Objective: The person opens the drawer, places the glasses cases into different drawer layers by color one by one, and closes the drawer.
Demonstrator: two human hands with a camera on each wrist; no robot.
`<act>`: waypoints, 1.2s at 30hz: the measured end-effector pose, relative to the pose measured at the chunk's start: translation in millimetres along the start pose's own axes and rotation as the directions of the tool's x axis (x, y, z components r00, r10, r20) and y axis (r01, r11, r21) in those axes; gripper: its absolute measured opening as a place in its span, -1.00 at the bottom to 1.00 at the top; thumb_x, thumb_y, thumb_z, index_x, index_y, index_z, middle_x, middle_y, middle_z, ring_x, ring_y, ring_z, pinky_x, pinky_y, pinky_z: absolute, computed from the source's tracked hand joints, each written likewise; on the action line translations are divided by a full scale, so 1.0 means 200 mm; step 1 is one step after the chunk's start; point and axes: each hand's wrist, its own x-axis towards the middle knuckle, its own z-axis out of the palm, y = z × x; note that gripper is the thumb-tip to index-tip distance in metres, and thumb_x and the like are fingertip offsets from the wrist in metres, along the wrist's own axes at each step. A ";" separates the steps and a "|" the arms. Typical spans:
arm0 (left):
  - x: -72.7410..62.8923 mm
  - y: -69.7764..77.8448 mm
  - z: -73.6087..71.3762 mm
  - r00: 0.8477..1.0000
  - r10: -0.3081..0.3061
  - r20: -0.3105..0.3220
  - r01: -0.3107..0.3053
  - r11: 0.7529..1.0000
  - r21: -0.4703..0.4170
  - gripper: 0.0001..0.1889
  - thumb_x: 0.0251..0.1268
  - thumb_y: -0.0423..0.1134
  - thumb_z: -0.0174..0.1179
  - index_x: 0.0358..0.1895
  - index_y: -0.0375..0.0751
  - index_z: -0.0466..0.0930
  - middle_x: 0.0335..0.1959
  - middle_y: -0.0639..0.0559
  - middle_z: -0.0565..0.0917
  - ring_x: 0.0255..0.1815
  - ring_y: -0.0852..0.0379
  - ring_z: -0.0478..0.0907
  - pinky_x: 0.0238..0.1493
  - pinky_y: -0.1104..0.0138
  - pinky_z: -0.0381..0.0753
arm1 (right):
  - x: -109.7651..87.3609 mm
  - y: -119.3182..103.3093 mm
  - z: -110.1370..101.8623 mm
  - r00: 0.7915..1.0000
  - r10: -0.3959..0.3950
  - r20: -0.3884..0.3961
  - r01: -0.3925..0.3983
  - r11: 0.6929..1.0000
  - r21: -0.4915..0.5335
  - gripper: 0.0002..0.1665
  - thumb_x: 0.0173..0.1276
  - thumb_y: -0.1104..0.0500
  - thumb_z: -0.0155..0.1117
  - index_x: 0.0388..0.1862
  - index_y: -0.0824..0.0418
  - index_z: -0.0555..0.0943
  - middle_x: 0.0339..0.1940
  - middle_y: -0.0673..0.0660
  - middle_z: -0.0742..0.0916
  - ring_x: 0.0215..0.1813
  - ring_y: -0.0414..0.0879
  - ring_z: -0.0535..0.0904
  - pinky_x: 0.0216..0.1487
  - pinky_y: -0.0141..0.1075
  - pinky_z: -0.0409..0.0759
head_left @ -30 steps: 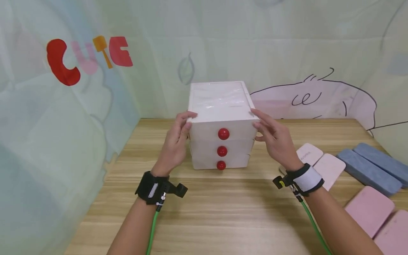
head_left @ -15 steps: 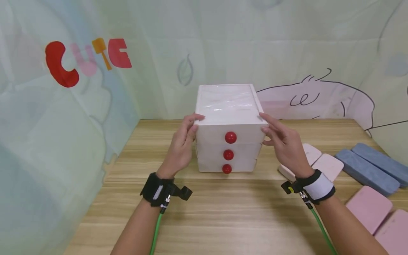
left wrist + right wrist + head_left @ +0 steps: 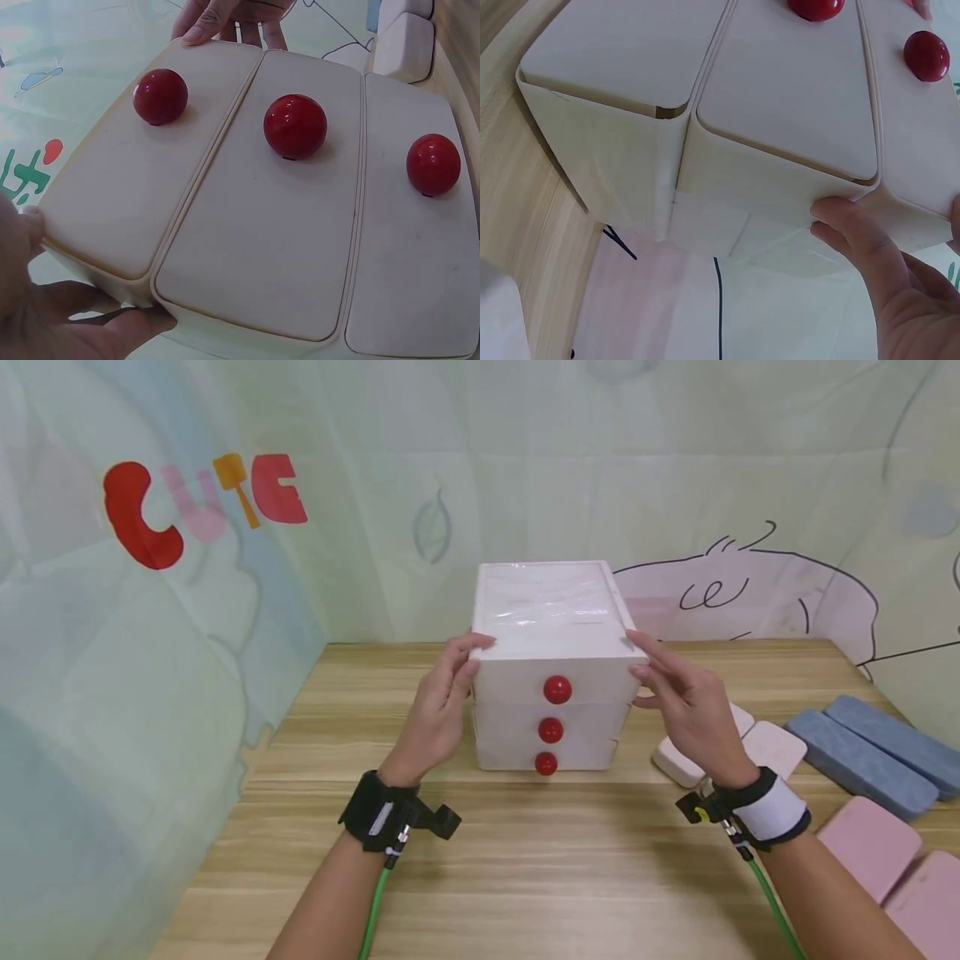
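Observation:
A small white cabinet (image 3: pixel 517 681) with three stacked drawers stands on the wooden table, its front towards me. Each drawer has a round red knob (image 3: pixel 557 689); all three look pushed in. My left hand (image 3: pixel 431 718) grips the cabinet's upper left side, fingertips over the top edge and thumb at the front corner. On the opposite side my right hand (image 3: pixel 697 722) holds the upper right corner the same way. In the left wrist view the drawer fronts (image 3: pixel 255 225) fill the picture. The right wrist view shows right fingers (image 3: pixel 855 225) against the cabinet's side wall.
To the right lie white padded blocks (image 3: pixel 776 747), long blue blocks (image 3: pixel 862 764) and pink blocks (image 3: pixel 870 843). A printed curtain (image 3: pixel 375 527) hangs behind and left of the wooden table (image 3: pixel 525 877). Green cables (image 3: pixel 375 910) run from both wrist cameras.
The cabinet has shifted to the right and slightly nearer to me, with both hands moving along on it. Their grip looks the same, and the padded blocks stay put.

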 end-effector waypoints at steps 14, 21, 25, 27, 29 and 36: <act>0.00 0.01 0.06 1.000 0.027 0.007 -0.027 0.999 -0.021 -0.61 0.71 -0.15 -0.27 0.42 -0.08 0.33 0.24 -0.08 0.53 0.10 0.07 0.46 0.08 0.17 0.46 | -0.02 0.00 -0.08 1.000 0.007 0.024 -0.007 1.000 -0.008 -0.38 0.48 0.32 0.20 0.47 -0.03 0.49 0.23 0.35 0.70 -0.05 -0.63 0.62 -0.25 -0.47 0.70; -0.01 0.01 0.05 1.000 0.028 0.011 -0.028 0.999 -0.044 -0.60 0.70 -0.15 -0.27 0.42 -0.08 0.34 0.56 0.00 0.34 0.46 0.10 0.40 0.41 0.05 0.44 | -0.01 -0.01 -0.10 0.999 0.021 0.034 -0.020 0.999 -0.028 -0.39 0.48 0.31 0.21 0.45 -0.06 0.50 0.31 0.29 0.66 0.01 -0.63 0.61 -0.23 -0.44 0.71; -0.01 0.01 0.06 0.999 0.032 0.001 -0.032 0.999 -0.041 -0.60 0.70 -0.14 -0.27 0.42 -0.08 0.34 0.58 0.01 0.32 0.56 0.13 0.30 0.52 0.06 0.35 | -0.01 -0.01 -0.10 0.999 0.027 0.038 -0.026 0.999 -0.034 -0.40 0.48 0.28 0.21 0.45 -0.08 0.50 0.33 0.28 0.65 0.02 -0.63 0.61 -0.22 -0.45 0.70; -0.02 0.01 0.07 0.999 0.033 -0.001 -0.033 0.999 -0.039 -0.60 0.70 -0.14 -0.27 0.42 -0.09 0.34 0.58 0.01 0.32 0.58 0.15 0.28 0.54 0.08 0.32 | -0.01 -0.01 -0.10 0.999 0.028 0.039 -0.027 0.999 -0.036 -0.40 0.48 0.28 0.21 0.45 -0.09 0.50 0.33 0.28 0.64 0.02 -0.64 0.60 -0.21 -0.45 0.70; -0.02 0.00 0.07 0.999 0.036 -0.003 -0.037 0.999 -0.037 -0.60 0.70 -0.15 -0.26 0.42 -0.09 0.34 0.57 0.00 0.34 0.56 0.14 0.29 0.53 0.08 0.34 | -0.02 -0.01 -0.11 0.999 0.027 0.041 -0.026 0.999 -0.038 -0.39 0.48 0.28 0.21 0.45 -0.09 0.49 0.34 0.27 0.64 0.02 -0.64 0.60 -0.21 -0.46 0.70; -0.01 -0.01 0.07 0.998 0.047 -0.028 -0.047 0.999 0.002 -0.59 0.70 -0.15 -0.23 0.47 -0.02 0.32 0.55 -0.02 0.36 0.50 0.11 0.38 0.47 0.04 0.42 | -0.01 -0.03 -0.11 0.999 0.050 0.018 -0.048 0.995 -0.090 -0.40 0.47 0.21 0.27 0.44 -0.13 0.50 0.32 0.22 0.66 0.03 -0.61 0.62 -0.13 -0.54 0.66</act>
